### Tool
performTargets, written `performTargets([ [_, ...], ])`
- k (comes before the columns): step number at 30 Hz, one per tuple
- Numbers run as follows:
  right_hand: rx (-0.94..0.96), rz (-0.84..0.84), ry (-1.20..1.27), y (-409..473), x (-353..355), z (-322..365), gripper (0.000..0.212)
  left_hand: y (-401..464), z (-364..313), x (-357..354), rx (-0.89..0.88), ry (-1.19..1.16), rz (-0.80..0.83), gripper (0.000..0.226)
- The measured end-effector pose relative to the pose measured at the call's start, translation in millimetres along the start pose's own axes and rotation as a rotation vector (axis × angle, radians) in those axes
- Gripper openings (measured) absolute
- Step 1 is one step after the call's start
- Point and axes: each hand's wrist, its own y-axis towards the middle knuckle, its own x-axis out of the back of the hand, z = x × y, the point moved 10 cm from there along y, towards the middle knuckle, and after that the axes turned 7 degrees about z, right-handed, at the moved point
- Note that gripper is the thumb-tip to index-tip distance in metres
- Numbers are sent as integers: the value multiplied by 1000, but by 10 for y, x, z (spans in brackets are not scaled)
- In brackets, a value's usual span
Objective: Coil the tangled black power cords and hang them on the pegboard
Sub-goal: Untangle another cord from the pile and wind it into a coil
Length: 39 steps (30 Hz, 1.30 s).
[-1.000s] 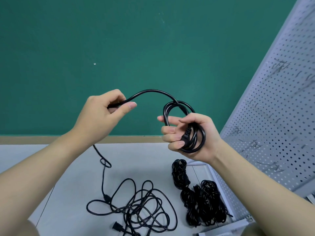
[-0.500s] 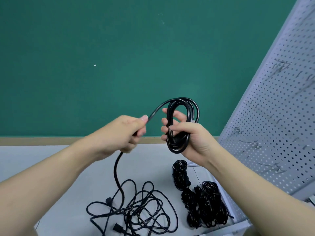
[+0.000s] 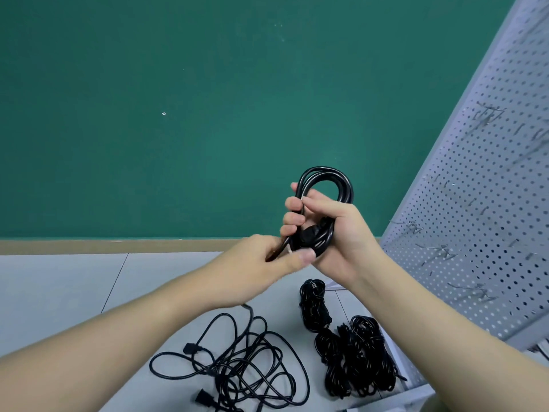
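Right hand (image 3: 332, 233) grips coil (image 3: 326, 185); left hand (image 3: 261, 266) pinches cord.

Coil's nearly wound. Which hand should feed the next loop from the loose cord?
Left, probably. The left hand already pinches the trailing cord at the base of the coil, while the right hand is wrapped round the coil, holding its loops together.

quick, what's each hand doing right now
Left hand: pinches the cord's free run.
Right hand: grips the coiled cord.
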Motion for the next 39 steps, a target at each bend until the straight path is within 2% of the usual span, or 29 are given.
performTargets([
  [2, -5, 5, -34, -16, -11, 3, 24, -9, -66, -5, -55, -10, -49, 67],
  [6, -5, 41, -87, -38, -27, 14, 36, -16, -98, 57, -54, -26, -134, 60],
  [11, -22, 108, -258, -61, -45, -15, 57, 10, 40, 12, 39, 68, -148, 57],
  [13, -24, 115, -308, -69, -59, -6, 63, 9, 13, -15, 12, 120, -156, 54],
  [15, -21, 76, -256, -59, -15, 20, 66, 5, -66, -37, -63, 159, -134, 52],
  [17, -10, 23, -159, -47, 63, 78, 62, 10, -114, -38, -111, 175, -68, 52],
  [19, 4, -7, -84, -45, 117, 162, 47, 11, -94, 6, -97, 223, -9, 51],
  [22, 56, -58, 5, -66, 232, 338, 28, 14, 79, 80, 15, 279, 70, 47],
  [25, 136, -131, 24, -97, 432, 550, 25, -53, 357, 69, 192, 72, 242, 61],
  [26, 166, -167, 23, -111, 520, 636, 23, -76, 401, 106, 216, 70, 265, 62],
  [29, 239, -296, -4, -186, 828, 874, 11, -75, 380, 404, 148, 289, 144, 40],
  [31, 232, -338, -43, -210, 947, 893, 4, -86, 273, 575, 38, 276, 27, 30],
  [35, 129, -355, -208, -151, 945, 677, 32, -185, 6, 713, -149, 155, -78, 23],
  [39, 25, -301, -281, -66, 792, 418, 57, -198, -144, 709, -201, 96, -135, 26],
])
